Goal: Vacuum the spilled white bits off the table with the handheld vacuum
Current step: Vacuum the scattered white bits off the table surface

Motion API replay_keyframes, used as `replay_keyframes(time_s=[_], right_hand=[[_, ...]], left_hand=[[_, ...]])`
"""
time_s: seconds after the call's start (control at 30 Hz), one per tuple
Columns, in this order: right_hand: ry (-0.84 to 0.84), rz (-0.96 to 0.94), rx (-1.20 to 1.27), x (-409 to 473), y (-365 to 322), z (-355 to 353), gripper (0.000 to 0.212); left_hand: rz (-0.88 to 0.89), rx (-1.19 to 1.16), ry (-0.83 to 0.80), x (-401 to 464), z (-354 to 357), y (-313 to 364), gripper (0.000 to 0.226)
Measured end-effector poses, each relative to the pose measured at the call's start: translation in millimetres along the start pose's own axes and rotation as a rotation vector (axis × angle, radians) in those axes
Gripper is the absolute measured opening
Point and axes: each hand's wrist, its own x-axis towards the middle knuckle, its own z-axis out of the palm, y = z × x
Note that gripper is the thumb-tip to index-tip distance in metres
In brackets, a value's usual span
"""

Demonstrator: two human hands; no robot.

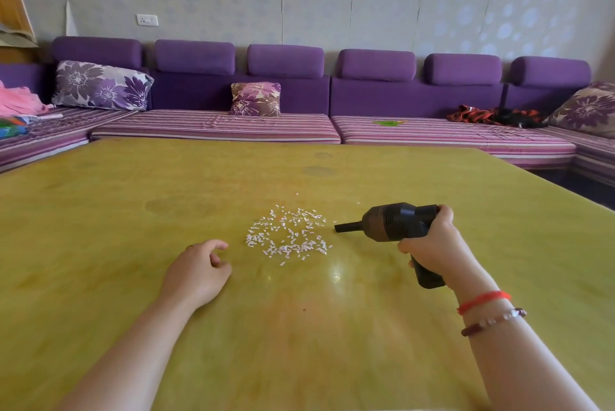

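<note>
Your right grip (432,244) wraps the black handheld vacuum (396,222) by its handle, nozzle pointing left, just beside the white bits (288,234) scattered on the yellow counter (133,211). Your left grip (199,269) rests loosely curled, holding nothing, just left of them.

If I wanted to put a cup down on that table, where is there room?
Bare table lies left of the left hand, beyond the white bits toward the sofa, and right of the vacuum. The only busy patch is the middle: bits, vacuum nozzle, right hand.
</note>
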Motion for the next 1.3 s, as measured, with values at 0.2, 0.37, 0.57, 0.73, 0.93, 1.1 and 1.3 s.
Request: replay_keyframes(time_s=[0.2,0.37,0.57,0.73,0.93,1.1,1.3], right_hand=[[0.021,-0.006,-0.044,7.9,-6.8,-2.8,0.065],[0.007,-0.013,-0.102,15.1,-16.4,-0.6,0.074],[0.005,-0.006,-0.167,24.4,-22.9,0.4,0.079],[0.007,0.062,-0.164,35.2,-18.4,-2.2,0.078],[0.046,0.150,-0.155,48.9,-19.1,-7.0,0.075],[0.093,0.182,-0.136,58.1,-22.9,-1.9,0.078],[0.173,0.152,-0.075,58.6,-20.3,17.7,0.078]], left_hand=[[0.000,-0.002,0.005,0.4,0.6,-0.3,0.030],[0.004,-0.003,0.008,0.5,0.9,-1.1,0.031],[0.004,0.001,0.006,0.3,0.6,-1.9,0.031],[0.001,0.000,0.002,-0.1,0.1,-1.7,0.031],[-0.002,-0.003,-0.001,-0.6,-0.4,-0.5,0.031],[-0.001,0.009,0.000,-0.5,-0.1,-0.2,0.032],[0.004,0.008,0.002,-1.2,-0.2,-0.1,0.031]])
